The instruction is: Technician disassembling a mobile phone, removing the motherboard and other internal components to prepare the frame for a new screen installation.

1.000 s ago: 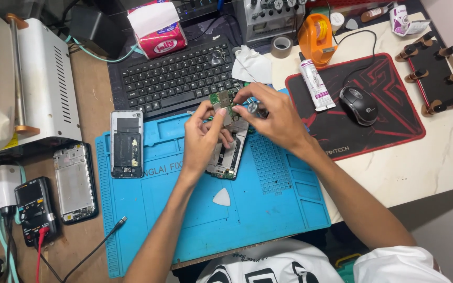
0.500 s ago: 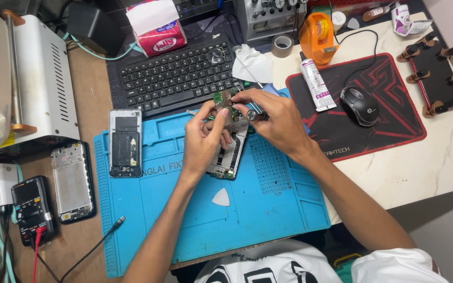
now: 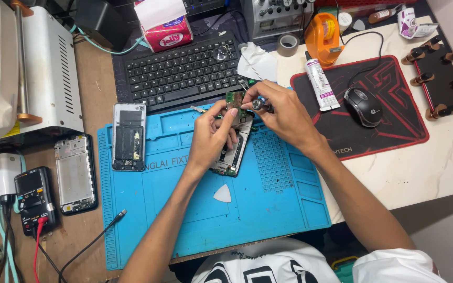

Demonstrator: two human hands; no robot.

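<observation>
An opened phone (image 3: 233,152) with its back off lies on the blue repair mat (image 3: 268,209). My left hand (image 3: 212,137) grips its upper part, fingers beside a small green circuit board (image 3: 234,99) lifted at the phone's top. My right hand (image 3: 284,112) pinches a thin metal-handled tool (image 3: 260,105), its tip close to the board; I cannot tell whether it touches.
A white triangular pick (image 3: 223,194) lies on the mat below the phone. Another opened phone (image 3: 128,136) sits at the mat's left edge, a phone frame (image 3: 74,174) and a multimeter (image 3: 34,198) further left. Keyboard (image 3: 184,68), glue tube (image 3: 318,83) and mouse (image 3: 363,106) stand behind.
Both hands stayed over the phone's top end. The right hand shifted slightly, and the tool's round end now shows between its fingers.
</observation>
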